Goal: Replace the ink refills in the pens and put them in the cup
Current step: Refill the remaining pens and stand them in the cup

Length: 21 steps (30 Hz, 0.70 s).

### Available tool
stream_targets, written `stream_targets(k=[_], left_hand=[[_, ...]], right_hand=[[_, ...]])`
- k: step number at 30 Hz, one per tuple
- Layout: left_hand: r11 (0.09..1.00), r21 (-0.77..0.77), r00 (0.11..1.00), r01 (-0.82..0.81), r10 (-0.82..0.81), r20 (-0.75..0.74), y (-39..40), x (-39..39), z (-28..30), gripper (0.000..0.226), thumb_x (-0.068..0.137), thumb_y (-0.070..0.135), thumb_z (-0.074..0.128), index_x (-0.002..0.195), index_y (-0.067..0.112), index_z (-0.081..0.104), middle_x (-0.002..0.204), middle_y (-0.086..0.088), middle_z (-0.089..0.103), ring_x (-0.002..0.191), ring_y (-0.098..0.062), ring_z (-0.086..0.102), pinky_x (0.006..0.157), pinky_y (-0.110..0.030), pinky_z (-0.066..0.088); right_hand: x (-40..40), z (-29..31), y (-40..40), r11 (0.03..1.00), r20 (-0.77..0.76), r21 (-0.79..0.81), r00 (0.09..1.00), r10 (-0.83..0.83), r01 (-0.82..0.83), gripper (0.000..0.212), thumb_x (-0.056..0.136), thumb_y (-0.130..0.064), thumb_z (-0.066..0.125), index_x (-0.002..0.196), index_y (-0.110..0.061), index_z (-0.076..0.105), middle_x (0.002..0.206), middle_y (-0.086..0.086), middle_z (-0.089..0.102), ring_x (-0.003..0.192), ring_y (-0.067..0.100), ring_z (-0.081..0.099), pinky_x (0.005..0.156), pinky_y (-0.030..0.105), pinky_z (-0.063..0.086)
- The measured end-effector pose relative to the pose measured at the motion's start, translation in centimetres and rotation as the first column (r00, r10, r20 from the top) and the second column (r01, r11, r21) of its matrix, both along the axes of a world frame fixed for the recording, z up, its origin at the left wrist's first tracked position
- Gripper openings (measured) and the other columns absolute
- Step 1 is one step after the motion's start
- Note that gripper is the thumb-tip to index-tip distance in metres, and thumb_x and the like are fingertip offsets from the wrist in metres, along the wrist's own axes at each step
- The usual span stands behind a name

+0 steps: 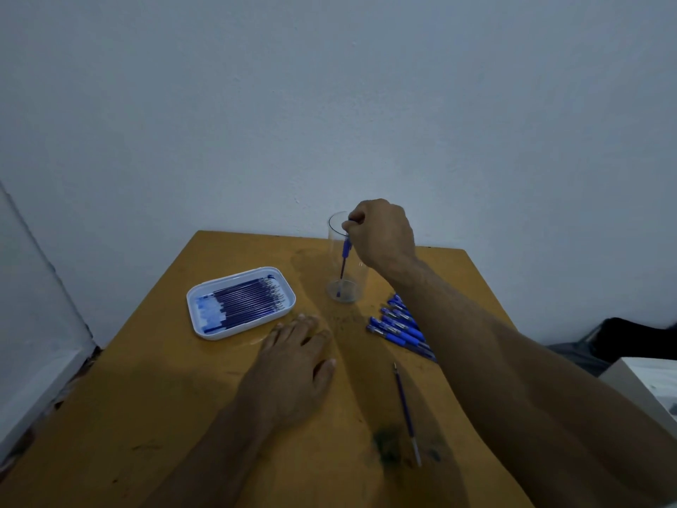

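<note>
A clear plastic cup (335, 247) stands upright near the table's far edge. My right hand (381, 234) is over its mouth and pinches the top of a blue pen (345, 258), which hangs nearly upright inside the cup with its tip close to the bottom. My left hand (293, 364) rests flat on the table, fingers straight, holding nothing. A white tray (194, 306) to the left holds several blue refills (245, 302). Several blue pens (399, 326) lie in a pile right of the cup, partly hidden by my right forearm. One loose refill (406, 410) lies near the table's front.
The yellow-brown table (146, 416) stands against a pale wall. A dark ink stain (388, 443) marks the table beside the loose refill. Off the table's right side are a dark object (637, 339) and a white box (644, 383).
</note>
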<state>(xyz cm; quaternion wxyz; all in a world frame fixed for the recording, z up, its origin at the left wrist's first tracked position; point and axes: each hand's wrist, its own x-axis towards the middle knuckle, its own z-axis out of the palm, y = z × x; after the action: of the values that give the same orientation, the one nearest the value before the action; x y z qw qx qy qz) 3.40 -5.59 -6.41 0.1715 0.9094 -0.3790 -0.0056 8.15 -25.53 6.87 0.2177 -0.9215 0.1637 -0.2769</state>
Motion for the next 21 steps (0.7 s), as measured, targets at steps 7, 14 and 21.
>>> stream_targets(k=[7,14,21], left_hand=[[1.000,-0.002,1.000,-0.006,0.006,-0.005,0.0,0.0,0.1,0.056,0.104,0.055,0.031,0.156,0.035,0.029,0.168,0.008,0.016,0.156,-0.011,0.003,0.126,-0.036,0.001],[1.000,0.000,1.000,0.000,0.000,-0.009,0.0,0.0,0.2,0.056,0.104,0.054,0.031,0.156,0.034,0.030,0.168,0.006,0.018,0.156,-0.012,0.006,0.127,-0.038,0.003],[1.000,-0.009,1.000,-0.004,0.004,-0.013,-0.1,0.0,0.0,0.056,0.103,0.054,0.032,0.155,0.033,0.034,0.167,0.006,0.021,0.156,-0.013,0.007,0.128,-0.040,0.006]], right_hand=[[-0.5,-0.2,-0.2,0.998,0.006,0.056,1.000,-0.004,0.003,0.026,0.096,-0.031,0.068,0.085,-0.011,0.080,0.086,0.002,0.077,0.069,0.014,0.069,0.072,0.040,0.063],[-6.0,-1.7,-0.3,0.996,0.289,0.087,0.956,-0.048,0.024,0.019,0.097,-0.027,0.064,0.102,-0.016,0.077,0.097,-0.002,0.073,0.082,0.004,0.060,0.072,0.011,0.045],[-10.1,-8.1,-0.3,0.989,-0.413,-0.136,0.911,-0.002,-0.060,0.026,0.098,-0.029,0.062,0.119,-0.017,0.071,0.120,0.005,0.057,0.094,0.020,0.062,0.083,0.036,0.057]])
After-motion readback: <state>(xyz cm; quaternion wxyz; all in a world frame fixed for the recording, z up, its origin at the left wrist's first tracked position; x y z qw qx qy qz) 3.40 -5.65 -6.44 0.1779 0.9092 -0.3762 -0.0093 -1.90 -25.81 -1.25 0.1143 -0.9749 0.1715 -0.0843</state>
